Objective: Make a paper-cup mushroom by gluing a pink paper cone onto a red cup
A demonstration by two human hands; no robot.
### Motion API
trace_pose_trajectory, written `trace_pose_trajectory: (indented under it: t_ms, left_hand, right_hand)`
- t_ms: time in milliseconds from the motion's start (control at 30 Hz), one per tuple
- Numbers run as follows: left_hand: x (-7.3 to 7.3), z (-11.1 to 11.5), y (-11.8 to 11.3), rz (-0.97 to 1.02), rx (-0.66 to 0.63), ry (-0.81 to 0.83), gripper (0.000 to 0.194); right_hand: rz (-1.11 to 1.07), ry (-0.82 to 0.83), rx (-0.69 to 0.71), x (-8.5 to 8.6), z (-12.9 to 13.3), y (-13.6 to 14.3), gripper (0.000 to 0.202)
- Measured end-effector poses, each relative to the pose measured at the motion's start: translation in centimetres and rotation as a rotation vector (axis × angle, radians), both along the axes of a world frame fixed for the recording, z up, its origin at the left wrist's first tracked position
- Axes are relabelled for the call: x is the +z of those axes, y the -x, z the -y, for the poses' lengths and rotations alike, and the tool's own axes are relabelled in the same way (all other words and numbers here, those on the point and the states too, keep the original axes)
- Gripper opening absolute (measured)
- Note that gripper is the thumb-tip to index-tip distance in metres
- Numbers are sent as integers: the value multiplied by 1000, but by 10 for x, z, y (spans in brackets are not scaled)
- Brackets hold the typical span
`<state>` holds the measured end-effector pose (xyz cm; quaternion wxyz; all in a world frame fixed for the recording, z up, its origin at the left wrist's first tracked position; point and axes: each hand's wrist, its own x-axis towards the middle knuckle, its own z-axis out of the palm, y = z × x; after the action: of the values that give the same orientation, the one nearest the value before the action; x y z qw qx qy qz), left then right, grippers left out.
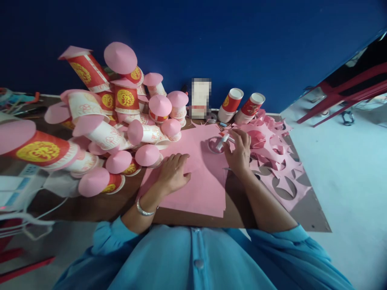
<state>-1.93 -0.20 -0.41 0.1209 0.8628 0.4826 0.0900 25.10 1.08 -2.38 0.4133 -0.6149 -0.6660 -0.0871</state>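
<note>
A stack of pink paper sheets (193,197) lies on the brown table in front of me. My left hand (175,171) rests flat on the sheets' left side, fingers stretched out and holding nothing. Over the upper right of the paper, my right hand (238,153) has its fingers closed around a small white tube-like object (223,141) with a red part. Its exact kind is not clear. Just beside those fingers, a round ring-shaped thing (209,146) lies on the paper, partly covered by the white object.
Paper cups with pink cone tops (125,98) are piled at the left. Two stacks of cups (231,104) stand at the back. Pink paper scraps with round holes (284,185) spread along the right. White cables (30,225) hang at the left edge.
</note>
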Motion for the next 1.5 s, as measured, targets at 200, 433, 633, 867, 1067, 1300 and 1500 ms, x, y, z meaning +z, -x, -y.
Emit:
trace_pose_trajectory:
  t_ms: [200, 433, 633, 867, 1067, 1300, 1500]
  left_hand:
    - [-1, 0, 2, 10, -10, -28, 25]
    - [5, 1, 1, 181, 47, 110, 13]
    - [-2, -8, -3, 971, 263, 415, 30]
    - [5, -6, -5, 1162, 335, 628, 39]
    - [7, -6, -2, 1161, 301, 630, 28]
    - [7, -7, -1, 1104, 313, 614, 22]
    - [7, -5, -2, 1086, 272, 698, 22]
  right_hand:
    - [74, -29, 265, 3, 12, 26, 22]
    - [-41, 74, 320, 6, 18, 35, 16]
    - [-603, 432, 427, 14, 23, 44, 35]
    - [-1037, 700, 510, 11, 28, 59, 41]
    - [-920, 680, 522, 16, 31, 59, 38]
    - [-856, 564, 527, 20, 35, 63, 36]
    - [-776, 506, 551, 26, 36, 65, 40]
